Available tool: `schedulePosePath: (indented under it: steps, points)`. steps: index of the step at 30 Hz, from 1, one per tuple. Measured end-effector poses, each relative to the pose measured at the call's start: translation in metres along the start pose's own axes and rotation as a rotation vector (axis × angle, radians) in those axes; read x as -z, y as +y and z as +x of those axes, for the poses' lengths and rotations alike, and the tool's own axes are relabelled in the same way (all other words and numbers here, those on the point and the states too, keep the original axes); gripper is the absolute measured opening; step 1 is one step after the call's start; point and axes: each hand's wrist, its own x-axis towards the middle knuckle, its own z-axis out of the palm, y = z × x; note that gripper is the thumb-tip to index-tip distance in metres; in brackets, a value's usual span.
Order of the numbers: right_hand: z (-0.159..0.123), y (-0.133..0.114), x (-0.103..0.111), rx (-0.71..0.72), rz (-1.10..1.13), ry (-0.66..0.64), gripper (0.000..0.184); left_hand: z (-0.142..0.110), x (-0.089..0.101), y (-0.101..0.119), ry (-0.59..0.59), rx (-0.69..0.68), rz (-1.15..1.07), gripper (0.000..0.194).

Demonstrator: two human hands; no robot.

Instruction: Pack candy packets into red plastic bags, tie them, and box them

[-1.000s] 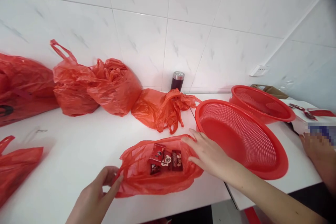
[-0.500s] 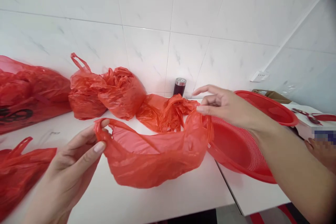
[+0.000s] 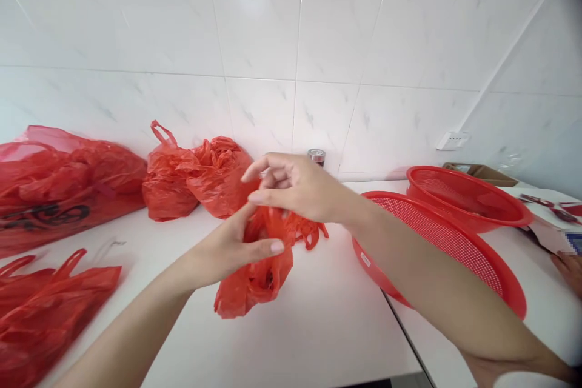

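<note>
My left hand (image 3: 231, 251) is wrapped around a crumpled red plastic bag (image 3: 259, 291), its thumb across the front and its fingers partly hidden. My right hand (image 3: 291, 185) is directly above, thumb and fingers curled together at the bag's gathered top. The bag hangs bunched between both hands over the white table (image 3: 318, 327). Behind the hands, another loose red plastic bag (image 3: 311, 230) lies on the table, mostly covered from view.
Filled red bags (image 3: 170, 185) stand along the tiled wall, with a large printed bag (image 3: 68, 188) at left. More red bags (image 3: 59, 303) lie front left. Two red plastic baskets (image 3: 513, 291) sit at right. A dark cup (image 3: 317, 156) stands behind. Another person's hand (image 3: 568, 270) shows at far right.
My hands have come together from holding the bag stretched wide. The right hand moved left above the left hand, and the bag is now bunched up. The view has tilted up slightly.
</note>
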Motion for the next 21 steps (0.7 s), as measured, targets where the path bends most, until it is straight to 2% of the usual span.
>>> schedulePosePath:
  steps: [1,4,6,8,10,12,14,17,19,21]
  points:
    - [0.005,0.002,-0.008,0.038,0.038,-0.005,0.016,0.005,-0.003,0.001,-0.008,0.024,0.002,0.021]
    - [0.010,0.015,-0.020,0.102,0.031,0.084,0.016,0.014,-0.004,-0.002,0.034,0.109,-0.106,0.033]
    - [0.007,0.031,-0.019,0.060,-0.047,0.127,0.019,0.015,-0.001,-0.009,0.058,0.142,-0.194,0.033]
    - [0.000,0.049,-0.018,-0.025,-0.083,0.077,0.020,0.014,0.002,-0.016,0.048,0.148,-0.251,0.034]
    - [-0.008,0.060,-0.021,-0.072,-0.057,0.047,0.012,0.012,0.005,-0.021,0.030,0.138,-0.287,0.036]
    - [-0.018,0.059,-0.027,-0.055,-0.011,0.116,0.004,0.011,0.006,-0.025,0.028,0.124,-0.313,0.036]
    - [-0.029,0.050,-0.035,-0.012,0.027,0.120,0.001,0.008,0.009,-0.025,0.022,0.074,-0.317,0.034]
    - [-0.042,0.036,-0.044,0.090,0.030,0.032,0.009,0.003,0.013,-0.021,-0.058,-0.001,-0.211,0.028]
    - [-0.043,0.040,-0.048,0.124,0.011,0.142,0.011,0.000,0.014,-0.018,-0.082,-0.007,-0.070,0.019]
    - [-0.037,0.056,-0.051,0.067,0.050,0.259,0.019,-0.001,0.012,-0.017,-0.092,-0.023,0.059,0.012]
